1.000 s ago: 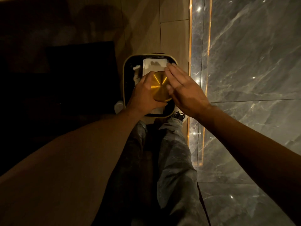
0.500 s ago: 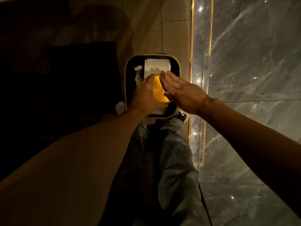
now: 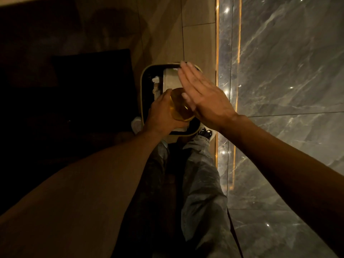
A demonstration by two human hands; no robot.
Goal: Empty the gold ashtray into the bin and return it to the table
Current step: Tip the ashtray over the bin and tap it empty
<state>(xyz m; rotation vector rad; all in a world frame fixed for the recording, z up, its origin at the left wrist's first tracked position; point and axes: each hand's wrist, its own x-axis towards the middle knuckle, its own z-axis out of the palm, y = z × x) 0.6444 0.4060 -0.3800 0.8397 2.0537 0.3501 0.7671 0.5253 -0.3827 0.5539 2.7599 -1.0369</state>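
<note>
right hand (image 3: 204, 98) motion-blurred, covering gold ashtray (image 3: 179, 108) right edge; bin (image 3: 142, 94) interior mostly hidden; ashtray contents unreadable

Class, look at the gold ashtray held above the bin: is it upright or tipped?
Tipped. The left hand holds the gold ashtray on edge over the bin, the round face turned sideways towards the flat right hand.

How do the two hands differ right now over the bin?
The left hand is curled shut around the gold ashtray; the right hand is flat and open, fingers straight. The left hand carries the ashtray's weight; the right hand grips nothing, its palm beside the ashtray, motion-blurred. Both hover above the open bin.
</note>
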